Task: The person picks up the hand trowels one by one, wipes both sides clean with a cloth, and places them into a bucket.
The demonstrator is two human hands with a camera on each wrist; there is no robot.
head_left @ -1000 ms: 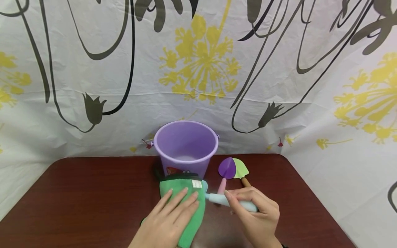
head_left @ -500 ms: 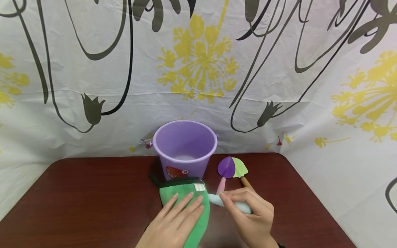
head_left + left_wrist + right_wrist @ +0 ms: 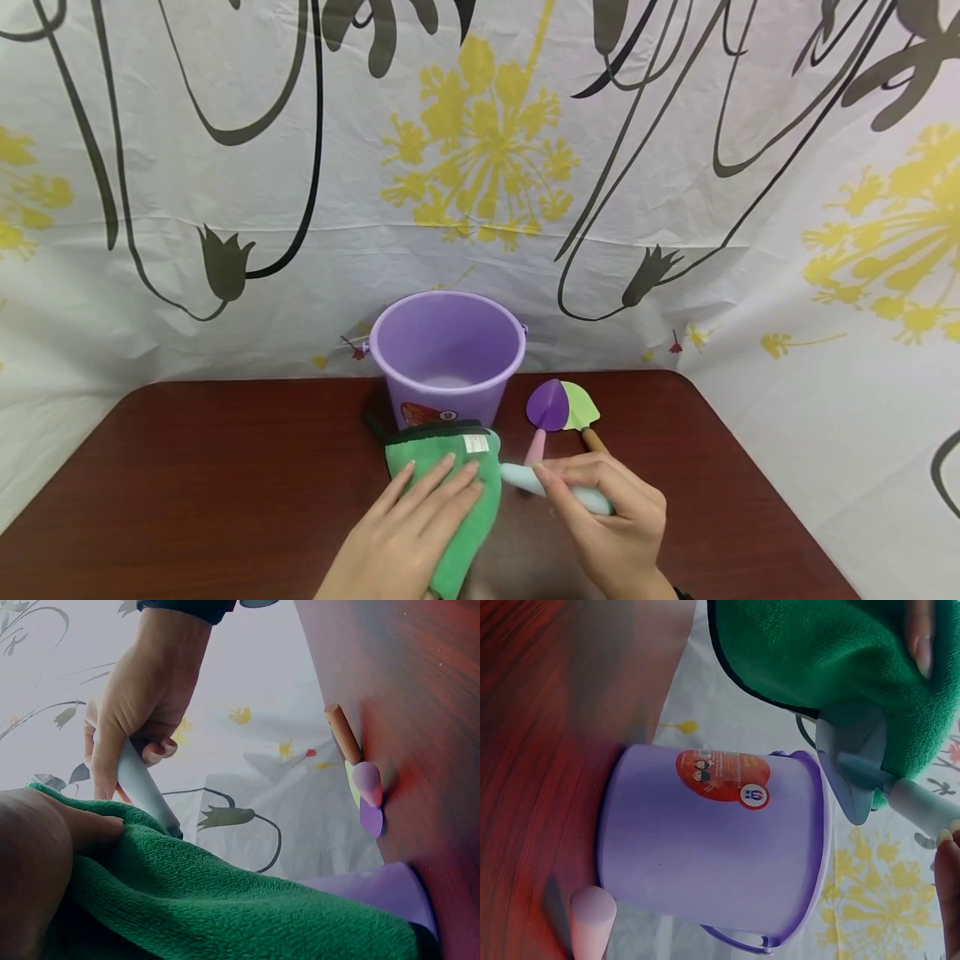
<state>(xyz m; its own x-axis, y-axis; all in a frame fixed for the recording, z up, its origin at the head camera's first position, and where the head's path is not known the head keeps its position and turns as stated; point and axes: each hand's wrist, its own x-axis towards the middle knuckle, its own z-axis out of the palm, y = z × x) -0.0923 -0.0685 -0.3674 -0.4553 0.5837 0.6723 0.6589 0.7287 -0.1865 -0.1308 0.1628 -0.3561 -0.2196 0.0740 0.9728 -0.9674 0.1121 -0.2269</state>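
My left hand (image 3: 408, 521) holds a green cloth (image 3: 468, 542), its fingers stretched across the top and its thumb (image 3: 101, 829) pressing the near side in the left wrist view. The cloth lies over the blade of a light-blue hand trowel; in the right wrist view, the trowel's blade (image 3: 851, 765) shows bare beside the cloth's dark-edged border. My right hand (image 3: 618, 517) pinches the trowel's handle (image 3: 522, 478) between thumb and fingers. Both hands are raised above the table, in front of a purple bucket (image 3: 480, 408).
Right of the bucket lie a purple trowel (image 3: 548, 406) with a pink handle and a lime-green one (image 3: 581, 407) with a brown handle. All stand on a dark red-brown table (image 3: 225, 492). A patterned white curtain (image 3: 337, 192) hangs behind its far edge.
The left hand and cloth shifted toward the right and nearer, then back left and away, over the blade. A sliver of blade shows at the cloth's right edge again. The right hand moved slightly.
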